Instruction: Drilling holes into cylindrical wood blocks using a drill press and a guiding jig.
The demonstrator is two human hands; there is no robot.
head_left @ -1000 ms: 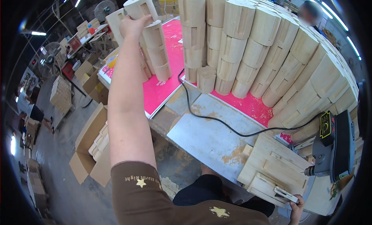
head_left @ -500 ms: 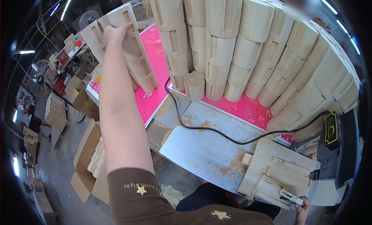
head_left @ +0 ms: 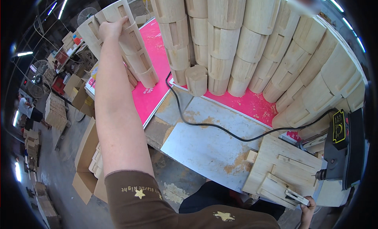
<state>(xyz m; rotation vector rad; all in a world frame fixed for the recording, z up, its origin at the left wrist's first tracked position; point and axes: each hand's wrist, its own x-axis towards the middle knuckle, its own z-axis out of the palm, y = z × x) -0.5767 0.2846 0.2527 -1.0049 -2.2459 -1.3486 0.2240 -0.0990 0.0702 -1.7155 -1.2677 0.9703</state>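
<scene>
My left hand (head_left: 112,28) reaches to the far left, its fingers closed round the top of a stack of pale, round-sided wooden blocks (head_left: 134,41) with slots cut in them. This stack stands on a pink sheet (head_left: 147,105). At the lower right my right hand (head_left: 308,209) is closed on the end of a pale lever (head_left: 296,197) fixed to a flat wooden jig (head_left: 289,160). Right beside the jig is a dark drill machine (head_left: 341,150), its chuck (head_left: 321,174) pointing at the jig.
Tall rows of stacked wooden blocks (head_left: 224,43) fill the table's far side, with a single short block (head_left: 196,81) before them. A black cable (head_left: 220,128) crosses a white board (head_left: 204,150) strewn with sawdust. Left below stands an open carton (head_left: 84,181). Another person (head_left: 29,110) is far left.
The view has shifted slightly, so the blocks sit a little higher in it. My left hand stays at the top of its stack, and my right hand remains on the lever.
</scene>
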